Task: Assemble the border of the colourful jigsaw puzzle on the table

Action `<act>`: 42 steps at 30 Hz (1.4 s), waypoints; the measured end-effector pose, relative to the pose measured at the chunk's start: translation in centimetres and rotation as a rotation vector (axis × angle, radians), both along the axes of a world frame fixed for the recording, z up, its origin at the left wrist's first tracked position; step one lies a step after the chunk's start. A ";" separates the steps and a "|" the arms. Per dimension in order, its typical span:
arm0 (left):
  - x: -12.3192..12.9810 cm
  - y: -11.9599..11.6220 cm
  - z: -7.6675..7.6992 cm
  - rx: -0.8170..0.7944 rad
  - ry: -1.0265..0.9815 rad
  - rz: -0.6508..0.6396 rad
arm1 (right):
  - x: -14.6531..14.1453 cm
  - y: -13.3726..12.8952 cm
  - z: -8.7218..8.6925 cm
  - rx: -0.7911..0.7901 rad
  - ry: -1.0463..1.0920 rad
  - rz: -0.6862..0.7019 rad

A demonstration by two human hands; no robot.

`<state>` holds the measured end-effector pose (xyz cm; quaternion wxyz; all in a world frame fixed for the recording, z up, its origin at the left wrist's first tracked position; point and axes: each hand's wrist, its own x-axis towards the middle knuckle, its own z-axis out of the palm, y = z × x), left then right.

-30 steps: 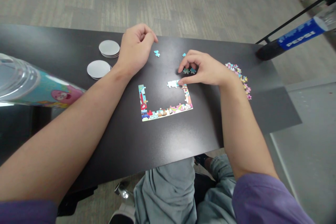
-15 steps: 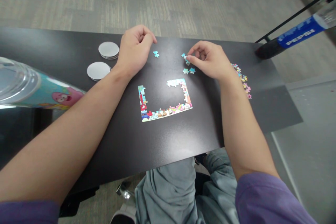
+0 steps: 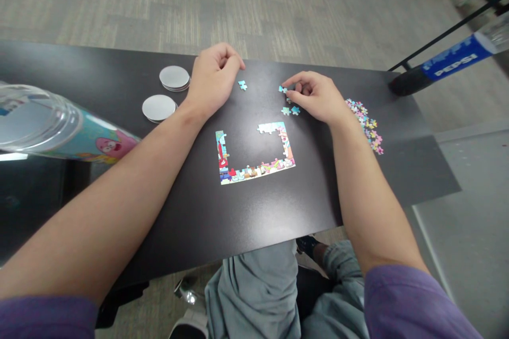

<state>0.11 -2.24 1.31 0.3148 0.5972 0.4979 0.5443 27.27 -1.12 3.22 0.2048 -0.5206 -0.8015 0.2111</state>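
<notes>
My right hand (image 3: 316, 94) is pinched, thumb and index fingertips at a small blue puzzle piece (image 3: 282, 89) above the table's far middle. Another piece is partly covered by the thumb, and two light blue-green loose pieces (image 3: 286, 111) lie just below. My left hand (image 3: 217, 74) rests near the far edge with its fingers curled and nothing visible in them. Beside its fingertips a single blue piece (image 3: 242, 85) lies flat. Nearer to me is a joined puzzle border (image 3: 258, 171), with left, bottom and right sides and a short stretch of the top.
Many loose puzzle pieces (image 3: 368, 124) are heaped beyond my right forearm. White discs (image 3: 159, 108) lie in two stacks left of my left hand. A clear-lidded printed tub (image 3: 95, 135) stands at left, and a Pepsi bottle (image 3: 445, 66) at the dark table's (image 3: 262, 217) right.
The whole view has shifted slightly right and down. My right thumb and index have closed in on the blue piece; my left hand stays by the single piece.
</notes>
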 end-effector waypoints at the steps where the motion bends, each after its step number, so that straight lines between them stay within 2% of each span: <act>1: 0.0 0.0 -0.1 -0.007 0.000 -0.010 | 0.0 0.1 -0.1 0.001 0.004 -0.016; 4: 0.2 0.2 -0.6 0.009 -0.013 -0.017 | 0.0 0.4 -0.6 0.037 0.018 -0.035; 8: 0.9 0.9 -1.3 0.100 -0.085 0.078 | -0.2 0.7 -0.9 0.079 0.054 -0.015; 11: 1.2 1.2 -1.5 0.093 -0.096 0.110 | -0.6 0.6 -0.8 0.004 0.092 -0.022; 14: 1.3 1.3 -1.4 0.093 -0.095 0.086 | -0.8 0.5 -0.7 -0.066 0.116 -0.035; 19: 1.2 1.2 -1.2 0.092 -0.099 0.102 | -1.4 0.2 -0.7 -0.120 0.222 0.090; 24: 1.0 1.2 -1.0 0.064 -0.113 0.060 | -3.8 -2.2 0.9 -0.146 0.269 0.243; 28: 0.9 1.1 -1.0 0.090 -0.128 -0.002 | -6.2 -4.7 2.1 -0.233 0.273 0.363; 36: 0.8 2.1 -1.9 0.163 -0.139 -0.049 | -9.7 -6.9 0.5 -0.251 0.279 0.336; 42: 0.5 1.8 -1.6 0.168 -0.130 -0.064 | -10.6 -7.2 0.4 -0.209 0.209 0.321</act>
